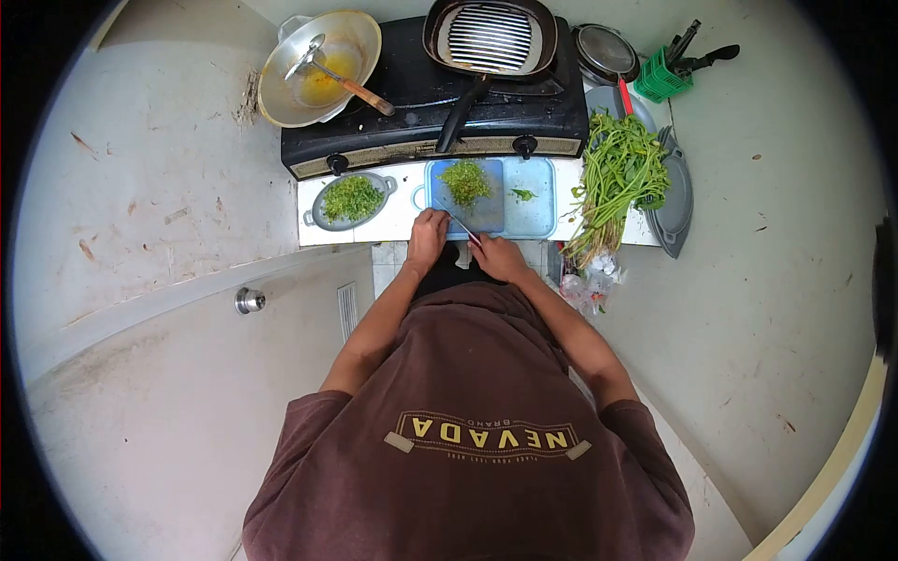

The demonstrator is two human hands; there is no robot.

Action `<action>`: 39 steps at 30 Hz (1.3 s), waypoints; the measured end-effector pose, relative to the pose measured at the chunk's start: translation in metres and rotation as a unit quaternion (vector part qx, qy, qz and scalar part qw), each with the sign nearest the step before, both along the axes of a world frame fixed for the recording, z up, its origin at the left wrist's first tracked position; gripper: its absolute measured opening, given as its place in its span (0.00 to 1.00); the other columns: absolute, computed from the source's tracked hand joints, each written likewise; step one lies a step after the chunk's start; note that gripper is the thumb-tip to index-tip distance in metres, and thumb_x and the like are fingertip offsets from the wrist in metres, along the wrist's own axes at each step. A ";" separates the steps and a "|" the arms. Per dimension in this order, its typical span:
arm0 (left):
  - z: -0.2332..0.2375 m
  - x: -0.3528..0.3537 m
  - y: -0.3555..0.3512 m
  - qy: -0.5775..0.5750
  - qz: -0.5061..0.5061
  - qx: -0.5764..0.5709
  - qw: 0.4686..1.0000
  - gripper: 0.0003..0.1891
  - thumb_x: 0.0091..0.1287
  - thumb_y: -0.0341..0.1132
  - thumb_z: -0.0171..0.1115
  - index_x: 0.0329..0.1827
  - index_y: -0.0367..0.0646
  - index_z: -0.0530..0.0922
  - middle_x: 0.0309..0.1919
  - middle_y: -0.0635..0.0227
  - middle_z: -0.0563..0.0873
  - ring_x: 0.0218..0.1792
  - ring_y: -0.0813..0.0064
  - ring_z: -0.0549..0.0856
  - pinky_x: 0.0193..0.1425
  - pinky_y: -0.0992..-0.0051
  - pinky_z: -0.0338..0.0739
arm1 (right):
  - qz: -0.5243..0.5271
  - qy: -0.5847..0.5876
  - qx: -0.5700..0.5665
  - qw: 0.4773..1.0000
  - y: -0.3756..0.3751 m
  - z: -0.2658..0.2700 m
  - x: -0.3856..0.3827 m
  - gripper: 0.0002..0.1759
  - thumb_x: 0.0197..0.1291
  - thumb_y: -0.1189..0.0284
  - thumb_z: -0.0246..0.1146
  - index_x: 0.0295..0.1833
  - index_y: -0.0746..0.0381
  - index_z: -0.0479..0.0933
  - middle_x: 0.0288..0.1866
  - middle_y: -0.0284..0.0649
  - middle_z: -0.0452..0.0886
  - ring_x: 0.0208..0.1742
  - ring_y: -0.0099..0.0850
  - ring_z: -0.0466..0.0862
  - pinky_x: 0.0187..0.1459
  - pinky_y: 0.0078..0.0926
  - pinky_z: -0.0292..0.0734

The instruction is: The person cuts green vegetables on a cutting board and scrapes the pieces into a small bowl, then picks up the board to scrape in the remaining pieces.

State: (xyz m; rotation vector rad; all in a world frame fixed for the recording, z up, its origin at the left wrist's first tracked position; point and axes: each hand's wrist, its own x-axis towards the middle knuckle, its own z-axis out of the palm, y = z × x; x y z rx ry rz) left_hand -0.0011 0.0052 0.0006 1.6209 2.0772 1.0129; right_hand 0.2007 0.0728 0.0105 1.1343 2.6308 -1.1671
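Both hands (464, 246) low, close together.

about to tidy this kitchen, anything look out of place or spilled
The bunch of long-stemmed green leaves looks askew: its stems stick past the front edge of the white counter, toward crumpled plastic bags. The pale wall on the right has brown smears.
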 end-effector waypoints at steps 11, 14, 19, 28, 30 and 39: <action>-0.003 -0.004 -0.007 0.051 -0.031 0.020 0.998 0.05 0.67 0.22 0.66 0.44 0.36 0.86 0.36 0.53 0.84 0.42 0.48 0.84 0.49 0.56 0.80 | 0.022 -0.053 0.032 0.998 0.004 -0.001 -0.016 0.26 0.78 0.53 0.53 0.50 0.68 0.81 0.35 0.59 0.88 0.38 0.59 0.90 0.43 0.58 0.85; -0.005 -0.004 -0.007 0.030 -0.021 0.015 0.999 0.06 0.65 0.20 0.66 0.43 0.36 0.86 0.36 0.53 0.84 0.40 0.49 0.84 0.48 0.56 0.80 | 0.018 -0.052 0.033 0.998 0.005 -0.005 -0.008 0.27 0.79 0.53 0.52 0.50 0.68 0.80 0.34 0.60 0.87 0.38 0.59 0.89 0.42 0.58 0.84; -0.002 -0.002 -0.006 -0.029 0.011 -0.004 1.000 0.05 0.67 0.22 0.65 0.42 0.35 0.87 0.39 0.52 0.87 0.44 0.49 0.87 0.52 0.57 0.82 | 0.001 -0.039 0.041 0.998 0.005 -0.005 -0.006 0.26 0.78 0.53 0.53 0.48 0.67 0.82 0.34 0.58 0.88 0.37 0.59 0.90 0.43 0.59 0.85; -0.001 -0.001 -0.006 -0.046 0.020 -0.010 0.999 0.04 0.68 0.22 0.65 0.42 0.35 0.87 0.39 0.53 0.87 0.43 0.49 0.88 0.51 0.58 0.82 | 0.024 -0.033 0.055 0.998 -0.003 -0.010 -0.010 0.26 0.78 0.53 0.54 0.48 0.68 0.81 0.32 0.58 0.88 0.36 0.59 0.90 0.41 0.58 0.85; -0.001 -0.001 -0.005 -0.041 0.022 -0.010 0.999 0.04 0.68 0.22 0.65 0.42 0.35 0.87 0.38 0.53 0.87 0.43 0.50 0.87 0.50 0.58 0.82 | 0.029 -0.035 0.067 0.997 -0.003 -0.013 -0.014 0.26 0.78 0.54 0.54 0.48 0.68 0.81 0.32 0.57 0.88 0.36 0.58 0.90 0.41 0.58 0.85; 0.001 0.000 -0.004 -0.067 0.041 -0.012 0.997 0.04 0.69 0.23 0.65 0.42 0.35 0.86 0.37 0.52 0.86 0.41 0.50 0.87 0.49 0.58 0.81 | 0.022 -0.055 0.046 0.997 0.003 -0.005 -0.016 0.25 0.77 0.54 0.55 0.46 0.68 0.81 0.33 0.57 0.88 0.37 0.56 0.90 0.43 0.56 0.86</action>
